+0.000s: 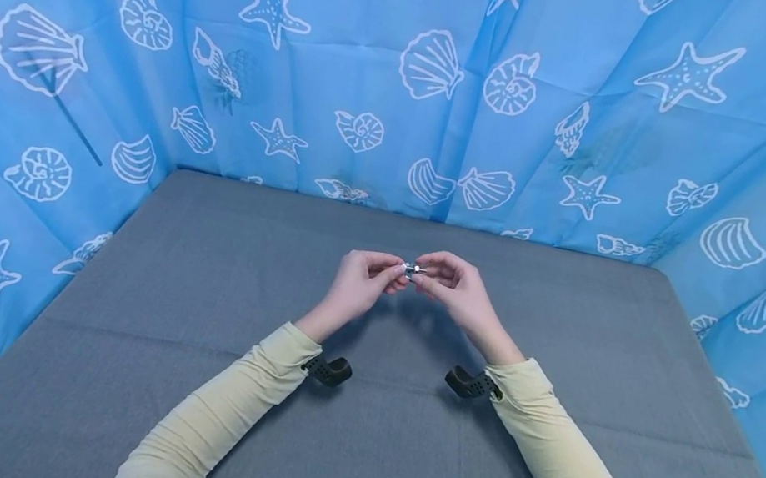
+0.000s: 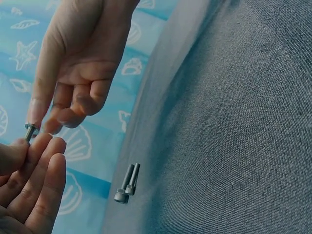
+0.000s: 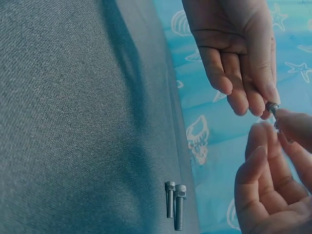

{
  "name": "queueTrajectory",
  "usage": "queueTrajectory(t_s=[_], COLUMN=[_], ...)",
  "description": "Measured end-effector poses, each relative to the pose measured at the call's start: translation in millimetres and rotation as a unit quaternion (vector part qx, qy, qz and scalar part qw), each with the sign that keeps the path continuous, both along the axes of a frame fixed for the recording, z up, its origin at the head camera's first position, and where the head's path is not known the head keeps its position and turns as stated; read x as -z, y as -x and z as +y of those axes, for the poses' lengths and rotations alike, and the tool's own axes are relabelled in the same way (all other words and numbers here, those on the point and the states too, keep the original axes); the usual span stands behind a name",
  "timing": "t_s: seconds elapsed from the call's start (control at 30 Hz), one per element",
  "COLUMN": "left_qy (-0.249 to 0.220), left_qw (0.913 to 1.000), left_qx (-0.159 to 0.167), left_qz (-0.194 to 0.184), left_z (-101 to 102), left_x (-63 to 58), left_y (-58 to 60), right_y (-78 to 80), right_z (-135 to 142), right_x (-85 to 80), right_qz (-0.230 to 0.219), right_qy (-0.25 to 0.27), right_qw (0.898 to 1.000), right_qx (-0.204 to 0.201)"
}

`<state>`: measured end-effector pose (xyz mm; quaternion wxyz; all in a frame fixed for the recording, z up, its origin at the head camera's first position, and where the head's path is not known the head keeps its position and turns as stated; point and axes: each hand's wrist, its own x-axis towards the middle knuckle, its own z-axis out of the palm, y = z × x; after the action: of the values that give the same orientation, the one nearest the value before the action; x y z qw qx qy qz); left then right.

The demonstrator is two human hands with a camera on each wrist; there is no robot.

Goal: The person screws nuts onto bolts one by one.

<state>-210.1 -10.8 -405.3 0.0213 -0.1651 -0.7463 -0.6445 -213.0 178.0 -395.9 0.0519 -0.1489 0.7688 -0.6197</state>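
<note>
A small metal bolt [image 1: 410,267] is held between both hands, above the grey table. My left hand [image 1: 354,283] pinches it at the head end [image 3: 272,105] between thumb and fingers. The thumb and fingers of my right hand [image 1: 461,293] pinch a nut [image 2: 31,127] on the threaded end. Fingertips partly cover both parts. In the wrist views, two more bolts lie side by side on the table, a thicker bolt [image 3: 180,207] and a thinner bolt [image 3: 170,200], each with a nut close under its head. The head view does not show them clearly.
The grey cloth-covered table [image 1: 362,455] spreads under both arms. Behind it and along its sides hangs a blue curtain [image 1: 375,60] with white shells and starfish. Black straps with wrist devices, the left device [image 1: 330,371] and the right device [image 1: 467,382], show at the sleeve cuffs.
</note>
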Motion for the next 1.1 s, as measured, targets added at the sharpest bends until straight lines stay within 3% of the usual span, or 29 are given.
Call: queueTrajectory(t_s=[0.23, 0.37, 0.47, 0.63, 0.87, 1.1], left_qy=[0.0, -0.009, -0.004, 0.005, -0.002, 0.001], left_qw=[1.0, 0.9999, 0.9998, 0.9997, 0.9998, 0.9997], left_qx=[0.006, 0.012, 0.018, 0.022, 0.019, 0.025], left_qz=[0.003, -0.001, -0.001, -0.002, -0.003, 0.002], left_z=[-1, -2, -2, -2, -2, -1], left_x=[2.4, 1.8, -6.8, -25.9, -28.1, -28.4], left_y=[0.0, -0.8, -6.6, -20.7, -22.7, -21.7], right_y=[0.8, 0.2, 0.1, 0.5, -0.3, 1.3], right_z=[-1, -1, -1, -1, 0, 2], right_x=[1.2, 1.5, 1.7, 1.9, 2.1, 3.2], right_qz=[0.013, 0.005, 0.012, 0.01, 0.003, 0.003], right_qy=[-0.036, -0.017, -0.004, -0.028, -0.002, -0.027], right_qw=[0.999, 1.0, 1.0, 0.999, 1.0, 0.999], right_qx=[0.011, 0.007, 0.002, 0.017, 0.009, 0.017])
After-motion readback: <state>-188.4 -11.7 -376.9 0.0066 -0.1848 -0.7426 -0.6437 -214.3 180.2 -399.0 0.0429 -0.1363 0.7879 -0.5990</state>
